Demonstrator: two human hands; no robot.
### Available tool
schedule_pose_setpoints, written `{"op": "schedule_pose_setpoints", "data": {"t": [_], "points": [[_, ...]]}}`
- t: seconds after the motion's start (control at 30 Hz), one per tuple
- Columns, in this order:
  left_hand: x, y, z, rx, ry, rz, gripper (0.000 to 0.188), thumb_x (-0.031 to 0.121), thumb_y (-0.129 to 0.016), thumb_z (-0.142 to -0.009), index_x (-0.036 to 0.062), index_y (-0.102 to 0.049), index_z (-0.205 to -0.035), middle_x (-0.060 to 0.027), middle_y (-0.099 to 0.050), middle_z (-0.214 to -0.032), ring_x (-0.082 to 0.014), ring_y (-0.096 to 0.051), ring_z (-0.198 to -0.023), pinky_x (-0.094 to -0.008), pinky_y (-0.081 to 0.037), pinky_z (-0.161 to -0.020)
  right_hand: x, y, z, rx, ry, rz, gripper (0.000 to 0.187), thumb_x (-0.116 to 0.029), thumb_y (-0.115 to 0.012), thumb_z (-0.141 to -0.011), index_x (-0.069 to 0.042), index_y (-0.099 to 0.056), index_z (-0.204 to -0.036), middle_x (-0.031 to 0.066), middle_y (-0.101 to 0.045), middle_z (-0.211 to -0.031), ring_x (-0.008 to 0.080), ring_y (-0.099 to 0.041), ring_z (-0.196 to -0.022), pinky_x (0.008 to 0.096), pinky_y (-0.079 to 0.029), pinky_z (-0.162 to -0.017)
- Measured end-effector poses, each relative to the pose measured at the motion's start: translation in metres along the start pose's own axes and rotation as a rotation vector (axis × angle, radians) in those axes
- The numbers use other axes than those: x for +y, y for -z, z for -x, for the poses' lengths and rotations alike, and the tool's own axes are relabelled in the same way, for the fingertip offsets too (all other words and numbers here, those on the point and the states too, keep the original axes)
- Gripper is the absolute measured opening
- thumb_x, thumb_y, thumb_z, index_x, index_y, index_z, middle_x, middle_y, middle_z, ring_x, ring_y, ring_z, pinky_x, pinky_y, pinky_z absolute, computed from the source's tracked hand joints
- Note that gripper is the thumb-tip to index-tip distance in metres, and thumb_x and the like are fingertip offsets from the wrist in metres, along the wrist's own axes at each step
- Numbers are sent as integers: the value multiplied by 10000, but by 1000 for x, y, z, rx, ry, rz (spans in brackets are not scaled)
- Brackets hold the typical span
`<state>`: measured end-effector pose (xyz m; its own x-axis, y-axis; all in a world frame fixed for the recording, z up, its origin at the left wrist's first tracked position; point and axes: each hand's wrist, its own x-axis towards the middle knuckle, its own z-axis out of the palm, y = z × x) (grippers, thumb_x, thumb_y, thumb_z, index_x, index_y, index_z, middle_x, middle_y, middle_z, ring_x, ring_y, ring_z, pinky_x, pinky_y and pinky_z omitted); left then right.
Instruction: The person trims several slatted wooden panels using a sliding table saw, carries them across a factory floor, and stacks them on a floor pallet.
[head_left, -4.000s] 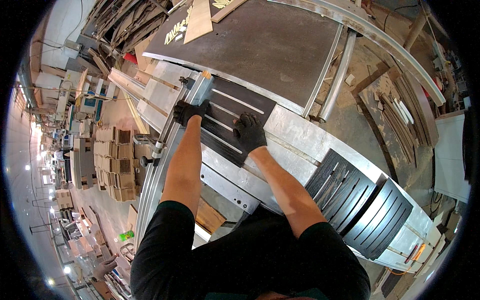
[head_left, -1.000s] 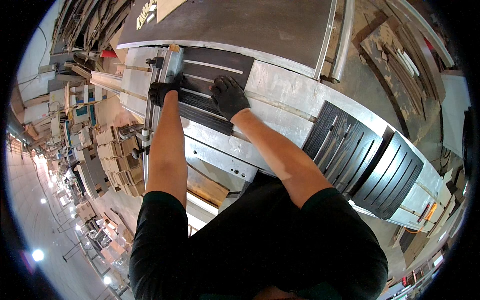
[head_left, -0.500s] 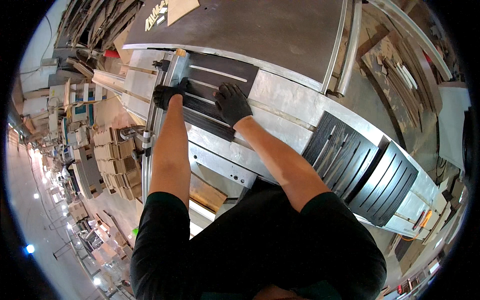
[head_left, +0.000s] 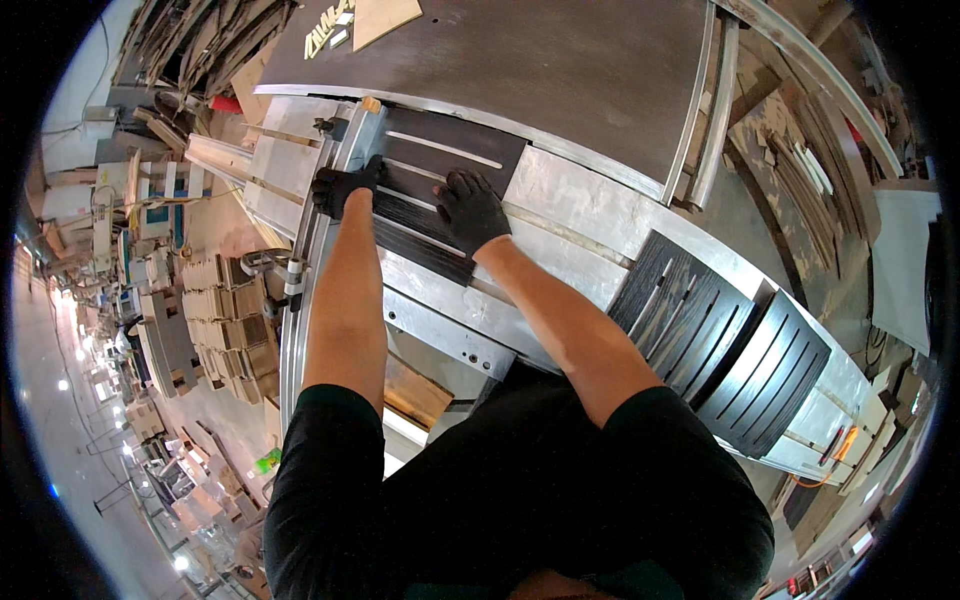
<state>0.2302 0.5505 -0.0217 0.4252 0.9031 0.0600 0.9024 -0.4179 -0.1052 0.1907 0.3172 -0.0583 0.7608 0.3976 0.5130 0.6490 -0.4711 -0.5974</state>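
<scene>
A black slotted wooden panel [head_left: 450, 140] lies on the silvery metal machine table [head_left: 560, 205], its left end against an upright metal fence [head_left: 366, 130]. My left hand [head_left: 340, 192], in a black glove, is wrapped over the fence, its thumb reaching toward the panel's left end. On top of the panel, toward its right end, rests my black-gloved right hand [head_left: 472, 212], palm down with its fingers slightly bent. Pale slots run lengthwise through the panel, and both hands hide parts of it.
Two more slotted black panels, one grained panel [head_left: 675, 300] and one glossier panel [head_left: 768, 370], lie to the right. An orange-handled tool [head_left: 848, 440] is beyond them. Across the far side stretches a dark table [head_left: 540, 70] with pale wood offcuts [head_left: 330, 28]. Stacked wooden pieces [head_left: 225, 310] stand at left.
The whole view has shifted slightly. Both hands keep their places on the fence and panel, with no clear movement of the panel.
</scene>
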Motion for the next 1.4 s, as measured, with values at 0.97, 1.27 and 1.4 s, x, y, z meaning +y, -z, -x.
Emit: {"op": "schedule_pose_setpoints", "data": {"t": [0.97, 1.27, 1.4], "points": [[-4, 17, 17, 14, 6, -4, 1186, 799, -593, -575, 33, -255, -1414, -235, -280, -1447, -404, -271, -1335, -504, -193, -1098, -9, 5, -3, -17, -22, -5, 249, -148, -630, -735, -75, -640, -973, 176, -553, -1021, 344, -524, -1030, 446, -424, -912], [-8, 30, 26, 38, -12, 52, 1147, 770, -612, -592, 5, -286, -1382, -230, -297, -1436, -378, -261, -1348, -485, -184, -1104, -13, 8, -7, 34, 40, 3, 216, -109, -646, -709, -67, -631, -920, 165, -551, -961, 354, -543, -962, 429, -459, -857], [-8, 29, 25, -21, -60, 68, 1131, 769, -591, -615, 12, -273, -1392, -227, -278, -1450, -364, -231, -1367, -489, -145, -1118, -13, 8, -8, -29, -1, 27, 198, -104, -648, -716, -70, -634, -911, 161, -557, -951, 357, -546, -951, 433, -470, -837]]}}
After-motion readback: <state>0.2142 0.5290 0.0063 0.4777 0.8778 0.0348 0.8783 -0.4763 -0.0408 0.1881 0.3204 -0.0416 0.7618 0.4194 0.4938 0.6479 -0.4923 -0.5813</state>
